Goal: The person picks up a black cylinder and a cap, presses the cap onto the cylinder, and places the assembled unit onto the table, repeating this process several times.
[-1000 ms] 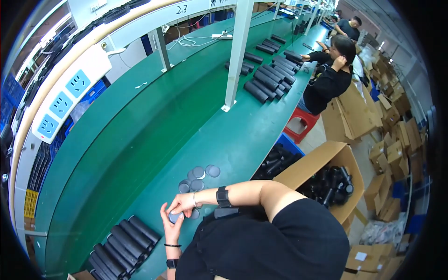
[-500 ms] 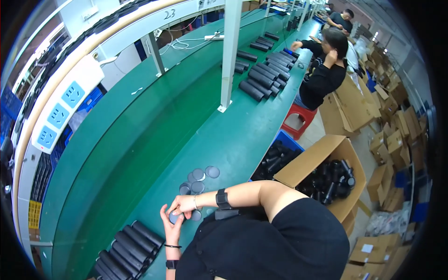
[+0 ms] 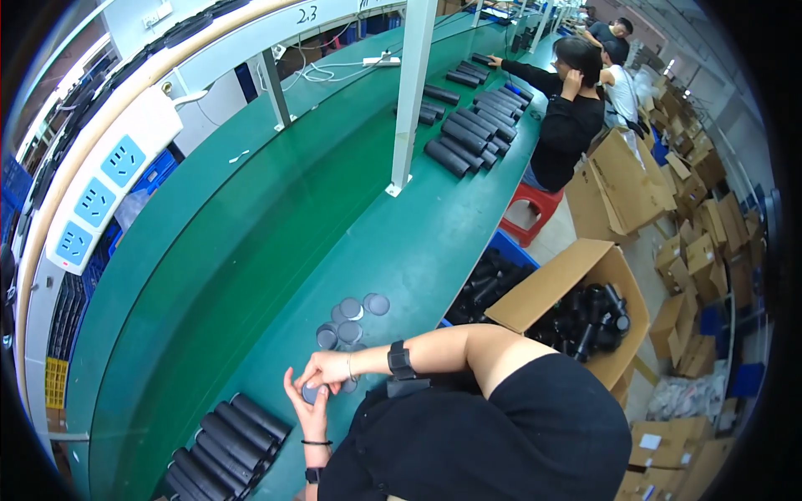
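Observation:
A small round grey disc (image 3: 311, 393) is held between my two hands over the green workbench (image 3: 401, 259). My left hand (image 3: 310, 414) is closed about its edge, thumb and fingers around it. Over it from the right comes my right hand (image 3: 329, 367), its fingers bent down and pressed to the disc. Several loose discs (image 3: 350, 331) lie on the bench just beyond my right hand, some overlapping. To the near left, black cylindrical tubes (image 3: 236, 434) lie side by side in a stack.
A cardboard box (image 3: 535, 288) of black parts and a blue bin (image 3: 511, 249) stand right of the bench. A white post (image 3: 409, 108) rises from it. Farther along, a co-worker (image 3: 572, 117) sits on a red stool (image 3: 535, 210) beside rows of black tubes (image 3: 468, 138).
My hands keep nearly the same hold on the disc. The co-worker's arm has stretched out across the bench to the far tubes. The whole view has shifted slightly.

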Available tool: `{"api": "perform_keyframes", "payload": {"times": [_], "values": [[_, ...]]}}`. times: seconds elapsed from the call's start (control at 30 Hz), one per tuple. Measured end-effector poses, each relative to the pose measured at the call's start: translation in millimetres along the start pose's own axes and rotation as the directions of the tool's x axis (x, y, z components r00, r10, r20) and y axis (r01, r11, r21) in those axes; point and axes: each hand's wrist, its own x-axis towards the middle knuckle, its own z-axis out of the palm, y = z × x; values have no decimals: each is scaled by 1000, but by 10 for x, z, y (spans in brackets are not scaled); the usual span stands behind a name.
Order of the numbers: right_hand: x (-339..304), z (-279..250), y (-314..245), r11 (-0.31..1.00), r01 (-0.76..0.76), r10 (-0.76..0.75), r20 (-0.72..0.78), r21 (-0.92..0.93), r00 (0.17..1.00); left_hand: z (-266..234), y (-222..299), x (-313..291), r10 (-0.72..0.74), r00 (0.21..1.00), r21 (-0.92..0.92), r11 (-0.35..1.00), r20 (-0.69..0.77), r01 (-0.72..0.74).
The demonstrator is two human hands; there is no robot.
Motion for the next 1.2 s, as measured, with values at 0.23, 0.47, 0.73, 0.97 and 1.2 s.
{"api": "perform_keyframes", "payload": {"times": [0.23, 0.47, 0.73, 0.97, 1.2], "values": [[63, -59, 70, 989, -56, 59, -14, 136, 998, -16, 112, 127, 17, 998, 61, 998, 56, -21], [-14, 66, 185, 962, -97, 83, 65, 253, 994, -29, 77, 2, -42, 998, -127, 991, 56, 49], [93, 85, 139, 954, -85, 96, -26, 289, 995, -249, 73, 202, -87, 993, -196, 975, 81, 101], [-194, -465, 434, 934, 324, -327, 10, -152, 945, -46, 642, 180, 5, 1000, -612, 791, -14, -13], [-597, -1170, 325, 964, 258, -265, 162, 61, 951, 711, 877, 517, -33, 999, -812, 581, 43, 55]]}}
